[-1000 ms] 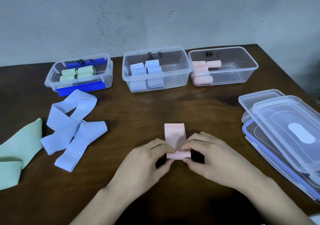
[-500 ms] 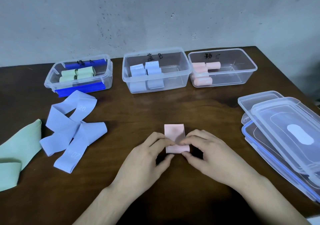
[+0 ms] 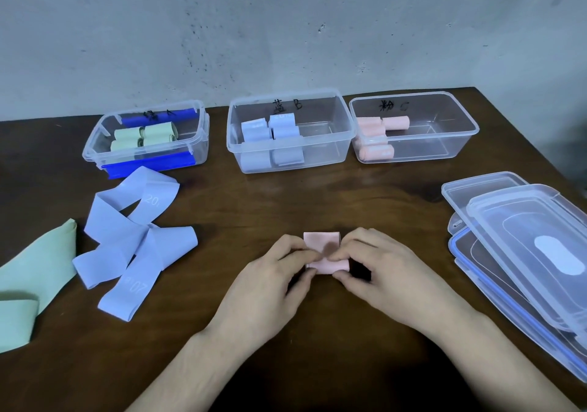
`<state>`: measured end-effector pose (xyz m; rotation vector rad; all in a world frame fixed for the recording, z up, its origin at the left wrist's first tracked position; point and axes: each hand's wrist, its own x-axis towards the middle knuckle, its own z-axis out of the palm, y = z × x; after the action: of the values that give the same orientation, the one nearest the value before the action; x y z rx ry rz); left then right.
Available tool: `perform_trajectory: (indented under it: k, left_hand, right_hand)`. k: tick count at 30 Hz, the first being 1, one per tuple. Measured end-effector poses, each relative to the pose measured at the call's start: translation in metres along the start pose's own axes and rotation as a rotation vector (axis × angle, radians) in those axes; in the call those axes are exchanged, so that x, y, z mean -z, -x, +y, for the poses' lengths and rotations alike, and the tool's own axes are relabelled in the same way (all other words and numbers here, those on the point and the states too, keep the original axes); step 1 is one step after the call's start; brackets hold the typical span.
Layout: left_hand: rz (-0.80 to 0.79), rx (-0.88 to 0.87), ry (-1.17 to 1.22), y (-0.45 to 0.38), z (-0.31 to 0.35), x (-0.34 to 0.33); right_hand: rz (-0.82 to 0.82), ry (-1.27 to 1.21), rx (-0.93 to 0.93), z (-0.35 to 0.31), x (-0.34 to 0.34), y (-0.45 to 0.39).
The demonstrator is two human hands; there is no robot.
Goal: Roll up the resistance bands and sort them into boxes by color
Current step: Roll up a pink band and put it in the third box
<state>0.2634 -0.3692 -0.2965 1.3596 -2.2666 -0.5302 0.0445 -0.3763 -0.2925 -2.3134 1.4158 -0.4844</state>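
A pink band (image 3: 320, 243) lies on the table in front of me, its near end wound into a roll. My left hand (image 3: 270, 281) and my right hand (image 3: 378, 272) both pinch that roll from either side. Three clear boxes stand at the back. The left box (image 3: 95, 154) holds green rolls, the middle box (image 3: 346, 148) holds blue rolls, and the right box (image 3: 463, 148) holds pink rolls. Loose blue bands (image 3: 127, 243) lie at the left, with a green band (image 3: 35, 272) beside them.
A stack of clear lids (image 3: 524, 253), one with a blue rim, lies at the right table edge. A grey wall rises behind the boxes. The dark wooden table (image 3: 254, 195) ends close to the right box.
The pink roll has advanced away from me, so the flat pink part beyond it is shorter. Both hands moved forward with it.
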Motion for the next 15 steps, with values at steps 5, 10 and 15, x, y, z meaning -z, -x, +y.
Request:
perform_trajectory:
  k: [5,10,15]
  left_hand:
    - [-0.008,-0.005,-0.025,-0.0011,0.0002,-0.0033]
    - [0.035,-0.026,-0.029,-0.0073,-0.0030,-0.0040]
    - [0.024,0.002,-0.049,-0.0099,-0.0044,-0.0040]
  right_hand:
    - [-0.003,-0.018,-0.005,0.0028,0.0014,-0.0049]
    - [0.026,0.031,0.016,0.0035,0.0016,-0.0058]
    - [0.017,0.052,0.037,0.0049,-0.0009,-0.0102]
